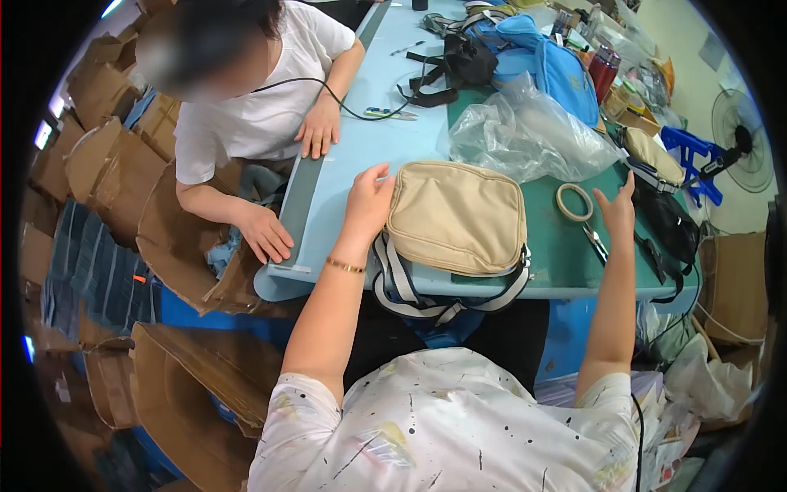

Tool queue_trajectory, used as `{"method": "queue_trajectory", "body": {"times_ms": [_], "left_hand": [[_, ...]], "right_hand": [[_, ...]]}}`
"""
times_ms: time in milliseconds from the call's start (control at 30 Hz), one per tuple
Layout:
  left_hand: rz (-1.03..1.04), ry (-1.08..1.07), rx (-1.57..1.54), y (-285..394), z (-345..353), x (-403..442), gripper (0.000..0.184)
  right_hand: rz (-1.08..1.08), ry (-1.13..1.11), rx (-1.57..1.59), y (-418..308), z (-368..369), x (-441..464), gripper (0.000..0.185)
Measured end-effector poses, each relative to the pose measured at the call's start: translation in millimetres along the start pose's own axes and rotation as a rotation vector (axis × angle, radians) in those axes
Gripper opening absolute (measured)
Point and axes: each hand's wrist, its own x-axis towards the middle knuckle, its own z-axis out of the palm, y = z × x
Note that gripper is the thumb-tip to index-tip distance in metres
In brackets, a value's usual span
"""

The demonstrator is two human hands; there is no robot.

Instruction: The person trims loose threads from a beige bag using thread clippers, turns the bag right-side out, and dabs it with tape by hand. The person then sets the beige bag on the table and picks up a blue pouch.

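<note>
A beige zippered shoulder bag [456, 215] lies at the table's front edge before me, its navy-and-white strap [402, 283] hanging over the edge. My left hand [370, 201] is upright against the bag's left side, fingers extended and not wrapped round it. To the right, apart from the bag, my right hand [617, 203] is held up with thumb and fingers spread, holding nothing. Nearest to it are a roll of tape [574, 202] and a pair of scissors [596, 243], partly behind my right forearm.
A clear plastic bag [533, 135] and a blue backpack [566, 78] lie farther back. Another person in a white shirt [287, 57] is at the left, hands by the table edge. Small snips [392, 114] lie near them. Cardboard boxes [176, 230] crowd the left floor.
</note>
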Motion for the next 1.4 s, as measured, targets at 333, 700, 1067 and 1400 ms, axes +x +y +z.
{"method": "queue_trajectory", "body": {"times_ms": [333, 700, 1067, 1400], "left_hand": [[-0.075, -0.194, -0.099, 1.4, 22.9, 32.8, 0.034], [-0.114, 0.008, -0.418, 0.9, 19.0, -57.4, 0.019], [0.098, 0.044, -0.212, -14.5, 18.5, -69.2, 0.014], [0.166, 0.045, -0.185, -3.2, 15.5, -71.2, 0.011]], "right_hand": [[-0.206, -0.518, 1.108, -143.5, 13.3, -142.9, 0.025], [-0.092, -0.781, 1.096, -209.5, 70.5, -141.4, 0.024], [0.055, -0.828, 0.855, -223.4, 81.3, -147.6, 0.044], [-0.065, -0.675, 0.773, -219.9, 101.3, -157.1, 0.028]]}}
